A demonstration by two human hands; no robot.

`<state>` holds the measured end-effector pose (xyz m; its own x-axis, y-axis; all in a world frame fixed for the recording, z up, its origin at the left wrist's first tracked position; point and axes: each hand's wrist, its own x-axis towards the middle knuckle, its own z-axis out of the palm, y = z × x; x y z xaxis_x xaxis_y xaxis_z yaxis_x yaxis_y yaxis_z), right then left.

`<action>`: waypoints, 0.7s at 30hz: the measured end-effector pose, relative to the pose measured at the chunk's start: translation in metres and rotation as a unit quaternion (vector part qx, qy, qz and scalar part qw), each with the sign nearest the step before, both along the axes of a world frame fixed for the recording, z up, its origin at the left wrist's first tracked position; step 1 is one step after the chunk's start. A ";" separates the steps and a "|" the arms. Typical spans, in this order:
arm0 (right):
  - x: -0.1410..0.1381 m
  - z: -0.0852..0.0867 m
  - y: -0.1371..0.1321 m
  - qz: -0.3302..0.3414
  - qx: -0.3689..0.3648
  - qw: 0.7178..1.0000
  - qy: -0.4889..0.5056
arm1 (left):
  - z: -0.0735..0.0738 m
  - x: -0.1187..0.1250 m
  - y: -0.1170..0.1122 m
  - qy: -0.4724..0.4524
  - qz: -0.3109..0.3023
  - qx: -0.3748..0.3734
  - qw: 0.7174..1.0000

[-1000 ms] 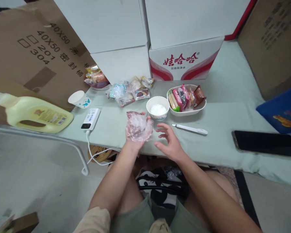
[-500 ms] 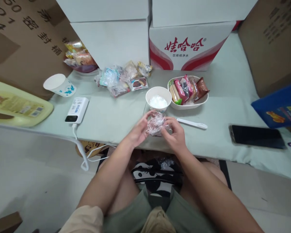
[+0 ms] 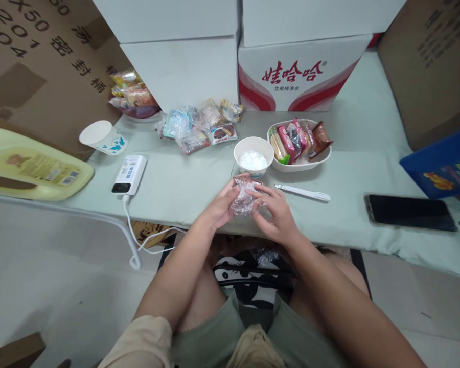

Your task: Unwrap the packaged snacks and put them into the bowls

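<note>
A small snack packet (image 3: pixel 245 200) wrapped in crinkled clear plastic film sits between my hands, above the table's front edge. My left hand (image 3: pixel 226 204) grips it from the left, thumb on the film. From the right, my right hand (image 3: pixel 274 212) presses its fingers on the film. What the packet contains is hard to make out; a brownish-red part shows at its top. Just beyond it stands a paper cup (image 3: pixel 254 153) with white crumpled material inside. To the right of my right hand lies a white-handled knife (image 3: pixel 304 192).
A white bowl (image 3: pixel 306 166) of packaged snacks stands beside the cup. Several film-wrapped snacks (image 3: pixel 193 143) lie at the back, before white cartons (image 3: pixel 283 76). On the left are a tilted paper cup (image 3: pixel 105 139), power bank (image 3: pixel 129 175) and yellow bottle (image 3: pixel 38 166); a phone (image 3: pixel 410 212) lies right.
The fingers of my right hand have moved over the top of the wrapped packet and lie flatter on the film. The packet's brownish-red top now shows more. The whole view has shifted slightly.
</note>
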<state>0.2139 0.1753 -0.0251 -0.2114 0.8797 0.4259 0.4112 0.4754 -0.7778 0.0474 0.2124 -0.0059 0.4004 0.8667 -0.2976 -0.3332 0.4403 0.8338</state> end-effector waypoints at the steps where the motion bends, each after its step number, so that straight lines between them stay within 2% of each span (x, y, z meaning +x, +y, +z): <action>1: 0.002 0.001 -0.002 0.017 0.003 1.000 -0.014 | 0.001 0.001 0.000 0.001 0.004 -0.008 1.000; 4: 0.007 0.006 -0.007 0.023 0.005 1.000 -0.011 | 0.002 0.003 0.000 0.039 0.022 -0.021 0.999; 8: 0.013 0.009 -0.010 -0.037 -0.003 0.998 0.041 | 0.000 0.007 -0.001 0.080 0.019 0.029 0.996; 11: 0.012 0.007 -0.007 -0.089 -0.007 0.995 0.037 | -0.004 0.008 -0.003 0.116 -0.048 0.059 0.990; 14: 0.009 0.004 -0.001 -0.144 -0.010 0.988 0.052 | -0.008 0.006 -0.003 0.104 -0.107 0.035 0.988; 16: 0.008 0.001 0.003 -0.141 -0.061 0.985 0.083 | -0.009 0.005 -0.002 0.060 -0.114 0.006 0.992; 18: 0.008 -0.002 0.006 -0.111 -0.132 0.977 0.123 | -0.008 0.003 0.000 0.031 -0.119 -0.003 0.992; 21: 0.010 -0.006 0.009 -0.088 -0.210 0.958 0.172 | -0.004 0.000 0.001 0.082 -0.129 0.052 0.987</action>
